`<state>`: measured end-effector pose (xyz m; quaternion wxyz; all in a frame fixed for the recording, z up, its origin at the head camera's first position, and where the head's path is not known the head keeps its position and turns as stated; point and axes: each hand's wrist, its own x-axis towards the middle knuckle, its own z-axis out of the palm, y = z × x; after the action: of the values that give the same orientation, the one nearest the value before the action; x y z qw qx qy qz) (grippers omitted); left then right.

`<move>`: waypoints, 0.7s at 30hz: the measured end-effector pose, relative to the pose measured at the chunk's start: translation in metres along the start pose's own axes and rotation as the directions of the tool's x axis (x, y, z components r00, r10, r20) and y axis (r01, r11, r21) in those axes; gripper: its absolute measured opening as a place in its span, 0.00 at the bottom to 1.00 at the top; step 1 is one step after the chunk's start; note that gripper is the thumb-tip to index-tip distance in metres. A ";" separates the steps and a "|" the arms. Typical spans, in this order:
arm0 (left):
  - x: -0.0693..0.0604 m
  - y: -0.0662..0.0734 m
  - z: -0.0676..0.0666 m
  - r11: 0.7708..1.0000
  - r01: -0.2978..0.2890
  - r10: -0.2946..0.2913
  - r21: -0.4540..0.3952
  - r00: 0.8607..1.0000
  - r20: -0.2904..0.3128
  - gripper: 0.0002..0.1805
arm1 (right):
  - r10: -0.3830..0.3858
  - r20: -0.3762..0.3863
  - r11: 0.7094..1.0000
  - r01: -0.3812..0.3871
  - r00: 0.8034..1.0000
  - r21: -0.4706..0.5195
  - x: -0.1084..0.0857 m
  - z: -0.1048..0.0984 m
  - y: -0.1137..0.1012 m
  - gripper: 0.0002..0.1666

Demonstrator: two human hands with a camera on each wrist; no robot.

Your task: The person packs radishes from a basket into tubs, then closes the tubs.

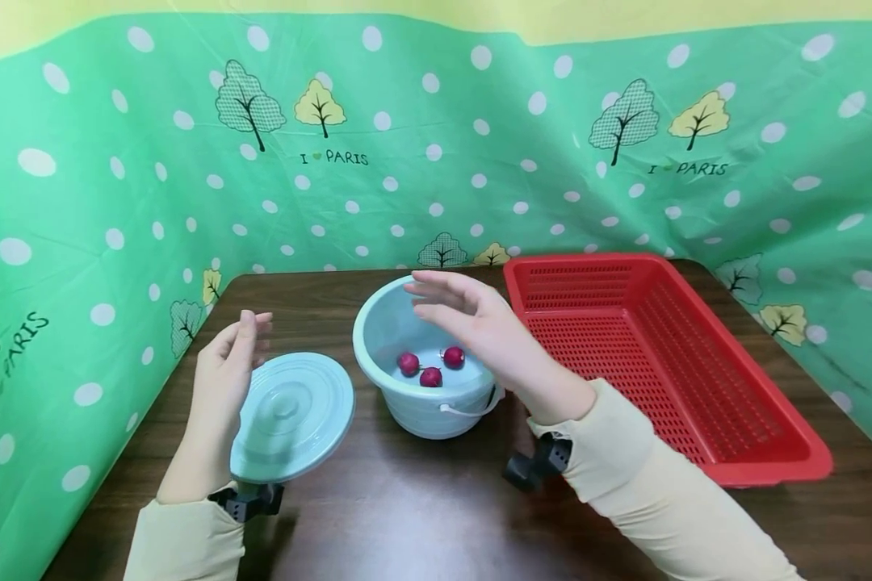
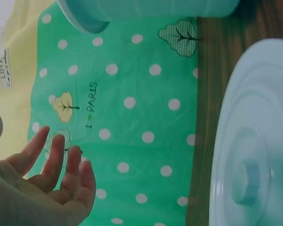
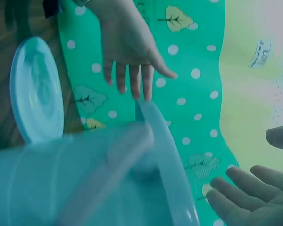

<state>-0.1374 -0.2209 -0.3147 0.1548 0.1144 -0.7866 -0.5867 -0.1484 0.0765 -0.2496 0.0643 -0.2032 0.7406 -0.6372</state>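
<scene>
A light blue bucket (image 1: 429, 420) stands upright mid-table with its handle hanging at the front right. Three dark red radish-like balls (image 1: 431, 377) lie on its floor. My right hand (image 1: 472, 311) is over the bucket's right rim, fingers extended and holding nothing. To the left, my left hand (image 1: 225, 367) is raised beside the round blue lid (image 1: 312, 411), its fingers loosely bent around no object. The lid lies knob up on the table; in the left wrist view the lid (image 2: 259, 132) is apart from the left hand (image 2: 52, 183).
A large red plastic basket (image 1: 756, 379) with slotted walls stands right of the bucket. The dark wooden table (image 1: 378, 516) is bordered by a green dotted cloth (image 1: 436, 186) behind and at both sides. Each wrist wears a black camera mount (image 1: 541, 461).
</scene>
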 end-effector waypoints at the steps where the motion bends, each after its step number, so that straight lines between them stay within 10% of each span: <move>1: 0.000 -0.002 -0.002 1.000 0.013 -0.013 -0.003 1.000 -0.015 0.30 | -0.001 0.003 1.000 0.001 1.000 -0.005 0.000 0.005 0.000 0.28; 21: 0.008 -0.053 -0.039 0.946 0.278 -0.286 -0.164 0.958 -0.024 0.43 | -0.060 0.122 0.986 0.039 0.991 0.163 -0.011 0.094 0.020 0.34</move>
<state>-0.1295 -0.2737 -0.3545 0.0963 0.2269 -0.7091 -0.6606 -0.1092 -0.0036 -0.2874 0.1112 -0.2557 0.6760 -0.6821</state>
